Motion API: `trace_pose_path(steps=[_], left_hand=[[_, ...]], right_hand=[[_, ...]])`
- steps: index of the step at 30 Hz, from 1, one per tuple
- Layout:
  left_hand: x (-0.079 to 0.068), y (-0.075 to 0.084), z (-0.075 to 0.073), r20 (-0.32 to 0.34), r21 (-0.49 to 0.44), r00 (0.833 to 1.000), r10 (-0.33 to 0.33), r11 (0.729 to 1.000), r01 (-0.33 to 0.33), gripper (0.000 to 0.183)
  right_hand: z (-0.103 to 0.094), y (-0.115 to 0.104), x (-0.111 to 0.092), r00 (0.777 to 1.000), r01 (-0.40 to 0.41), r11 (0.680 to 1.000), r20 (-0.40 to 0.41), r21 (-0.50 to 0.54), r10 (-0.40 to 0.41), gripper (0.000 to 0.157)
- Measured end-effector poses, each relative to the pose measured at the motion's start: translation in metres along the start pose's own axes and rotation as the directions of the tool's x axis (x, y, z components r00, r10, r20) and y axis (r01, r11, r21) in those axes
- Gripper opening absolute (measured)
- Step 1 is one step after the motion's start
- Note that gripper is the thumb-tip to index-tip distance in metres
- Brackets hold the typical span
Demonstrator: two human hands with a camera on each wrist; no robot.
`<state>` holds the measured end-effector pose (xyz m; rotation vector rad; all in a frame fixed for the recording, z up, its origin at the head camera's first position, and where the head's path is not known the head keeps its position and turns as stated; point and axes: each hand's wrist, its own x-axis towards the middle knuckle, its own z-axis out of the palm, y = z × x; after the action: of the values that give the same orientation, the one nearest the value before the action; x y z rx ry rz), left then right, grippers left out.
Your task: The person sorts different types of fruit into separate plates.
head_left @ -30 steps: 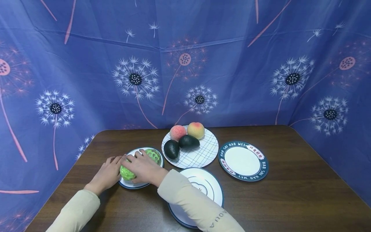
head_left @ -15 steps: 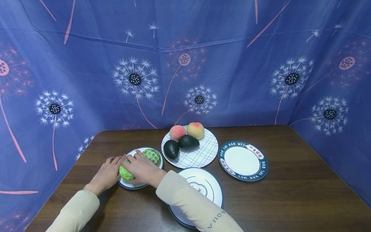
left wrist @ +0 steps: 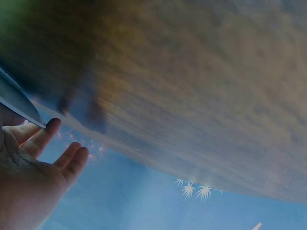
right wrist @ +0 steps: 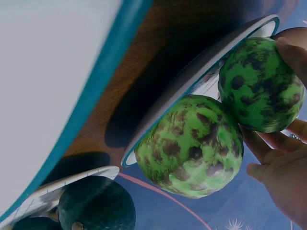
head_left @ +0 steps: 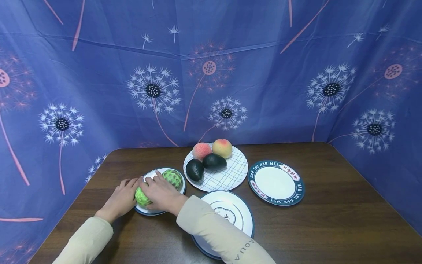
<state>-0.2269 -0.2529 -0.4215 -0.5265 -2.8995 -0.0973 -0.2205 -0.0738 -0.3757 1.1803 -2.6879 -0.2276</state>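
a table (head_left: 329, 190) bore a small plate (head_left: 150, 211) at its left. the left hand (head_left: 119, 200) lay at the plate's left edge, its grip impossible to tell; the right hand (head_left: 163, 194) gripped the near fruit (head_left: 141, 198) over the plate's left part, the far fruit (head_left: 173, 178) lying unheld beside it. good handling, it was judged, called for a light, low hold, lest either fruit roll. the right wrist view showed the fruits apparently touching, a junction hidden in the head view; the left wrist view alone showed a fingertip (left wrist: 53, 123) at the rim.
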Motion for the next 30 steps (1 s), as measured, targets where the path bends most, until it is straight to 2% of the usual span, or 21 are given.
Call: trace_pose_path(steps=[11,25,30], left_hand=[[0.0,0.0,-0.001,-0.002,-0.006,1.0,0.001,1.0,-0.001,0.052],[0.0,-0.001,-0.001,0.003,0.012,1.0,0.014,1.0,-0.014,0.054],[0.0,-0.001,-0.001,0.003,0.012,1.0,0.016,1.0,-0.016,0.055]], right_hand=[[0.0,0.007,-0.001,1.0,-0.014,0.998,-0.019,0.057,0.015,0.081],[-0.004,0.013,-0.005,0.998,0.022,0.997,0.056,0.068,-0.026,0.079],[-0.004,0.014,-0.005,0.998,0.03,0.997,0.051,0.068,-0.034,0.078]])
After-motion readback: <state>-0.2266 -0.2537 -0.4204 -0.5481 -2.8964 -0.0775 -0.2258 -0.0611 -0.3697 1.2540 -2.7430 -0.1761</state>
